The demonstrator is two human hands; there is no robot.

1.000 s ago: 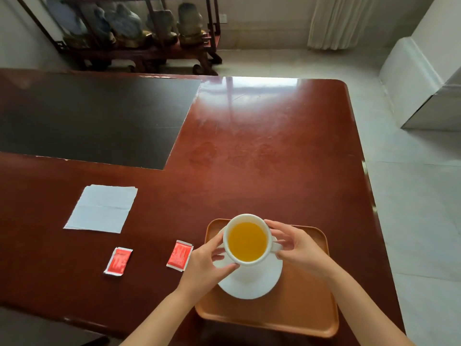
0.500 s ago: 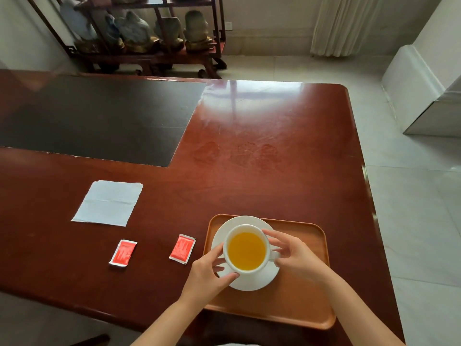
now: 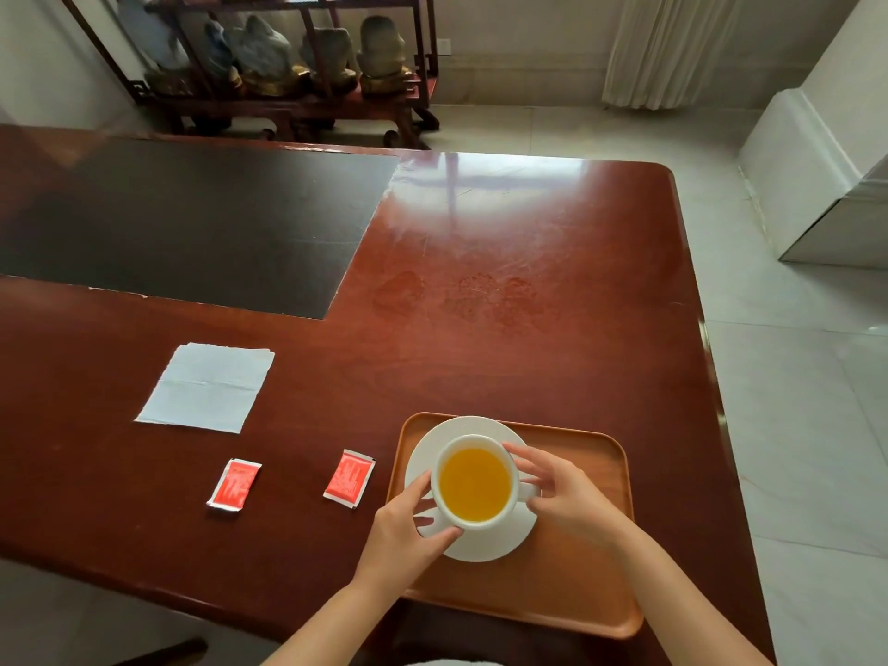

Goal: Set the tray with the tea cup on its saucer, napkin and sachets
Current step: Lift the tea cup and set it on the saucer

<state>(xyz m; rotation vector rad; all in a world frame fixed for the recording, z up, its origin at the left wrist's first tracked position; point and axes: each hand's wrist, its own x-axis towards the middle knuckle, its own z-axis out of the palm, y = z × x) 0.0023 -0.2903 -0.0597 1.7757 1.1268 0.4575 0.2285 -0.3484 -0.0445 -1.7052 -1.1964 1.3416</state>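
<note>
A white tea cup [image 3: 474, 482] full of amber tea stands on a white saucer [image 3: 459, 432], in the left part of a wooden tray [image 3: 584, 584] near the table's front edge. My left hand [image 3: 402, 535] grips the cup's left side. My right hand [image 3: 562, 495] holds its right side at the handle. A white napkin [image 3: 206, 387] lies flat on the table to the left. Two red sachets, one [image 3: 234, 484] further left and one [image 3: 349, 478] just left of the tray, lie on the table.
The red-brown table [image 3: 504, 290] has a dark inlay [image 3: 192, 223] at the back left. Its right edge drops to a tiled floor. A shelf with stones [image 3: 288, 64] stands beyond the table.
Both hands lowered the cup from above the saucer down onto it. The camera view shifted a little.
</note>
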